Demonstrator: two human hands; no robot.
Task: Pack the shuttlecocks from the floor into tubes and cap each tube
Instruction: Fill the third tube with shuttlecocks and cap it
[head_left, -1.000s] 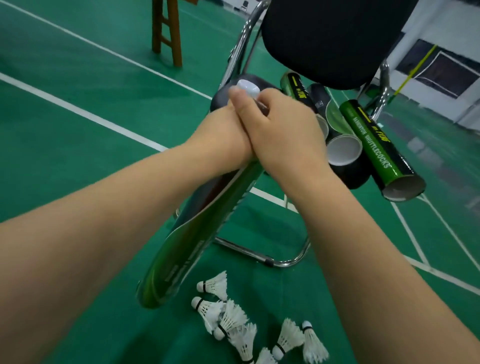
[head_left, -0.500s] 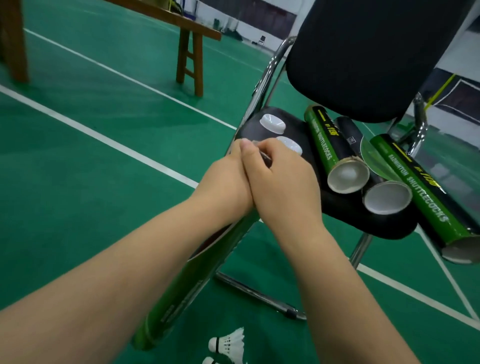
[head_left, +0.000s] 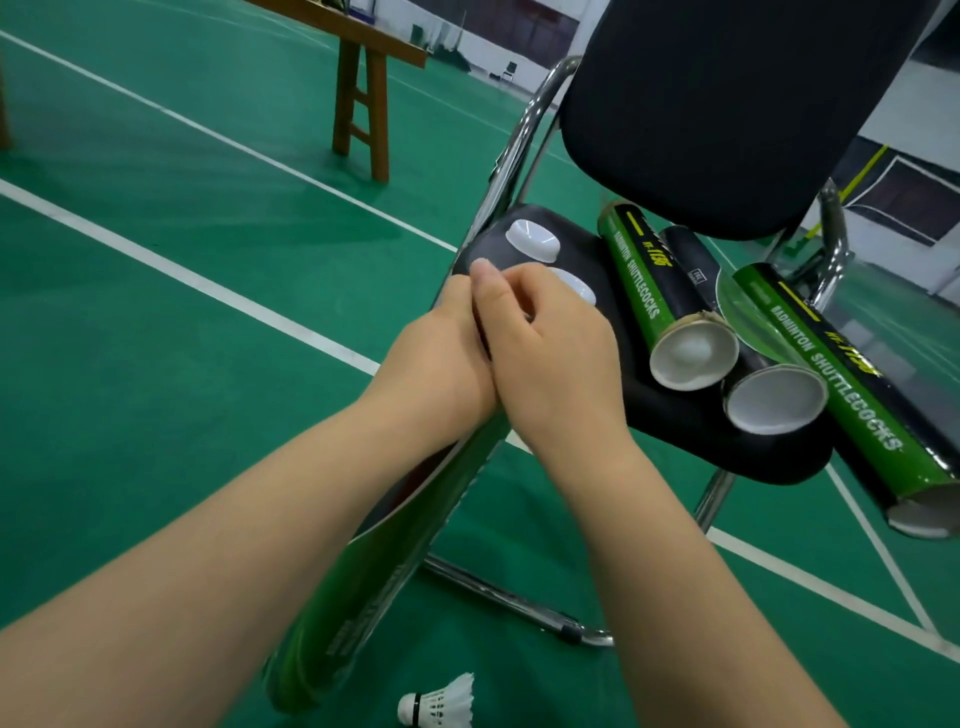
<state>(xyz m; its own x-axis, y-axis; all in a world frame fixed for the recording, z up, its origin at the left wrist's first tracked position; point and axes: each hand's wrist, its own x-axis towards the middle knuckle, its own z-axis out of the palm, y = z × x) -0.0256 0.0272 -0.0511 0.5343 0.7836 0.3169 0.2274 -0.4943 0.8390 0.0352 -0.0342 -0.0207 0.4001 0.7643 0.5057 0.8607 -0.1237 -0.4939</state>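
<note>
Green shuttlecock tube (head_left: 384, 561) held slanted, lower end toward the floor, upper end level with the chair seat (head_left: 670, 410), likely to bring its mouth near the caps; left hand (head_left: 441, 364) clenched around the tube's top, right hand (head_left: 550, 353) curled over the same end, whether pinching a cap cannot be told. On the seat, kept within reach: two white caps (head_left: 532, 239), three uncapped tubes (head_left: 644, 280). One shuttlecock (head_left: 441, 704) visible on the green court floor (head_left: 156, 364), near the held tube's lower end.

The green tube (head_left: 641, 280) at the back of the chair seat (head_left: 670, 410) reads "SHUTTLECOCKS". The green tube (head_left: 852, 395) overhanging the seat's right edge reads "BADMINTON SHUTTLECOCKS". Smaller print is illegible.
</note>
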